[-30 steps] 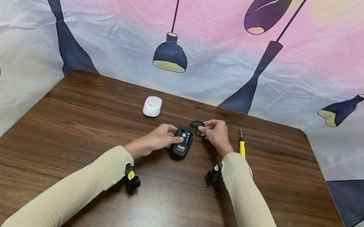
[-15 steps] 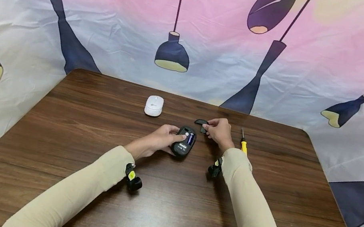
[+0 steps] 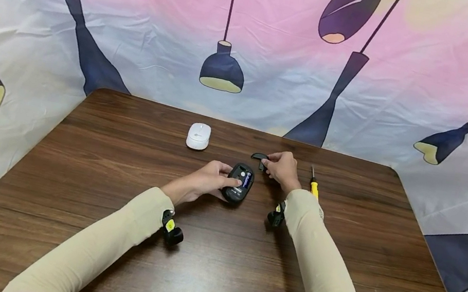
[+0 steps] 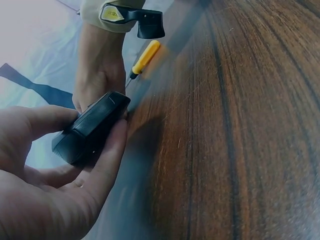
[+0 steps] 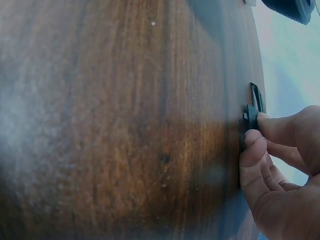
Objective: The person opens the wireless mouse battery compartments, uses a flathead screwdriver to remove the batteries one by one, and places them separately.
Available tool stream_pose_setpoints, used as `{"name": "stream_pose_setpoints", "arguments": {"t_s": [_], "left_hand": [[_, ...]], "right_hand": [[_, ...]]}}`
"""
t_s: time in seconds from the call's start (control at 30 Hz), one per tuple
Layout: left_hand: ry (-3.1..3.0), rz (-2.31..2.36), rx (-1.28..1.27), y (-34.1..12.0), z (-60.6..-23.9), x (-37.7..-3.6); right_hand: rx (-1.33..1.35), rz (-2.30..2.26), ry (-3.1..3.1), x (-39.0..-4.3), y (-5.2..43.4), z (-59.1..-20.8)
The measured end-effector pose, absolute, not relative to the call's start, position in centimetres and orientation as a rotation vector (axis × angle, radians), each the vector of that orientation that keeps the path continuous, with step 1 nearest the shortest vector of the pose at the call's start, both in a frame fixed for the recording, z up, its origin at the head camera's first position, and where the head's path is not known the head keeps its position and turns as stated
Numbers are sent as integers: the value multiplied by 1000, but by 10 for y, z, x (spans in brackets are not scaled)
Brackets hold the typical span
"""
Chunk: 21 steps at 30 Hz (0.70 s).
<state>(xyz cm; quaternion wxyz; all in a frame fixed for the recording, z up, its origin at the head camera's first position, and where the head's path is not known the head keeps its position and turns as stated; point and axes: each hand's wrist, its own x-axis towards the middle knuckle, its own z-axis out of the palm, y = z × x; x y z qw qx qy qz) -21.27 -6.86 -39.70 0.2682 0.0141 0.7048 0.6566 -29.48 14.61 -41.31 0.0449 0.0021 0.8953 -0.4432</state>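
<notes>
two hands work on an upturned black computer mouse at the middle of a wooden table

the wooden table [image 3: 61, 220] fills the lower half of the head view, with a lamp-print cloth backdrop [image 3: 143, 20] behind it. the left hand [image 3: 207, 179] curls its fingers around the black mouse [image 3: 240, 182], which lies underside up at mid frame with its battery bay open and a battery showing inside; the left wrist view shows the same grip [image 4: 90, 131]. just right of it, the right hand [image 3: 282, 167] pinches the small black battery cover [image 3: 258, 157], its edge touching the table [image 5: 254, 107]. so the cover is off, and refitting it looks undone. a white mouse [image 3: 198, 136] sits upper left of centre; a yellow-handled screwdriver [image 3: 314, 184] lies to the right, untouched.
</notes>
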Motion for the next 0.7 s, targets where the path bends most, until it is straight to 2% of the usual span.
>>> {"name": "stream_pose_setpoints", "arguments": {"t_s": [0.7], "left_hand": [[1830,1853,47,-72,-402,-211]], "right_hand": [[47,-1400,2734,-294,145,-415]]}}
